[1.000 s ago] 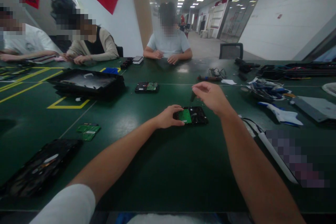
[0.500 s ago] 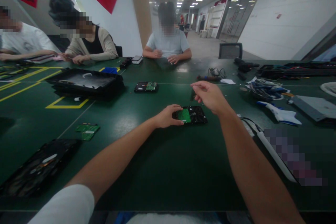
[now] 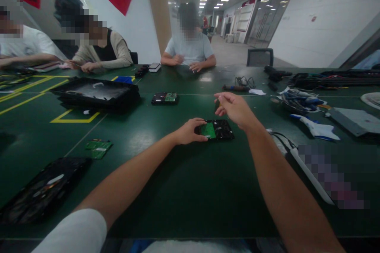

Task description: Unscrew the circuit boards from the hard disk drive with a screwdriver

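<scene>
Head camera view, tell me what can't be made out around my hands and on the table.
In the head view now:
- Whether the right hand grips anything: hidden by the hand itself and blurred.
- Left end of the black device: covered by the left hand.
- Markings on its green board: too small.
- Far end of the black panel: cut off by the left edge.

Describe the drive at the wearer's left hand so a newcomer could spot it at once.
On the big green table, find the wearer's left hand, reaching in from the near side. It grips the left end of a flat black drive. Unlike the untouched drive farther back, with green on its right part, this one shows green on its left.
</scene>
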Demonstrator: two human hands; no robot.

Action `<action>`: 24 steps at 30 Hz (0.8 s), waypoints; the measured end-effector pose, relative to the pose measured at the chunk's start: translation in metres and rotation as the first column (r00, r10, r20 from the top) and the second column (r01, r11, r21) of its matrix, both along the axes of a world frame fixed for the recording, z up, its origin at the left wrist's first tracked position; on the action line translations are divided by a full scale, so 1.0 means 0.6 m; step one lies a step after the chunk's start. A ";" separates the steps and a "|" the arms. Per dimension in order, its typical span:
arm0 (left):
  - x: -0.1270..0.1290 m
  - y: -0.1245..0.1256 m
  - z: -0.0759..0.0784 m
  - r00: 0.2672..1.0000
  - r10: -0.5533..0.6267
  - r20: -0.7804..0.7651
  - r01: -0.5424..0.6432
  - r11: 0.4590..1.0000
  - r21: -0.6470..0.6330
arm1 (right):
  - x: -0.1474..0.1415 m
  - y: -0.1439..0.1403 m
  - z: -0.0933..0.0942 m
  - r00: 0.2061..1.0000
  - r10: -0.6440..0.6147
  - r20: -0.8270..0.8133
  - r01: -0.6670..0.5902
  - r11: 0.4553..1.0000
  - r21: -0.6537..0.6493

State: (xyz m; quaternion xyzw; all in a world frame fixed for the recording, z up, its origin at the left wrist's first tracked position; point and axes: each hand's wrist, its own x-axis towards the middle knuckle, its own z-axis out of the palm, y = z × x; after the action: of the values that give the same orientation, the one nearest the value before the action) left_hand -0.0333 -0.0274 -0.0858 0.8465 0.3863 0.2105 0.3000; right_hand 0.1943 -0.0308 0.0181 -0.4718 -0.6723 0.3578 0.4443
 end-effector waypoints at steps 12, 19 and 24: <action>-0.001 -0.001 0.005 1.000 -0.005 -0.008 0.005 1.000 -0.001 | 0.006 0.007 -0.002 0.996 -0.086 0.003 0.086 0.996 0.004; -0.002 0.001 0.002 1.000 -0.002 -0.004 0.002 1.000 -0.014 | 0.004 0.005 0.000 0.994 -0.037 -0.101 0.033 0.999 -0.040; -0.002 0.000 0.002 1.000 0.003 -0.002 -0.003 1.000 -0.028 | 0.007 0.010 -0.006 0.977 -0.207 -0.058 0.210 0.976 0.053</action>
State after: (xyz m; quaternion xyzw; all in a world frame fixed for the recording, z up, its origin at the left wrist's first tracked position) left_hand -0.0343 -0.0272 -0.0845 0.8418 0.3908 0.2047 0.3109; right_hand 0.1988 -0.0245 0.0145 -0.5172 -0.6175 0.3014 0.5103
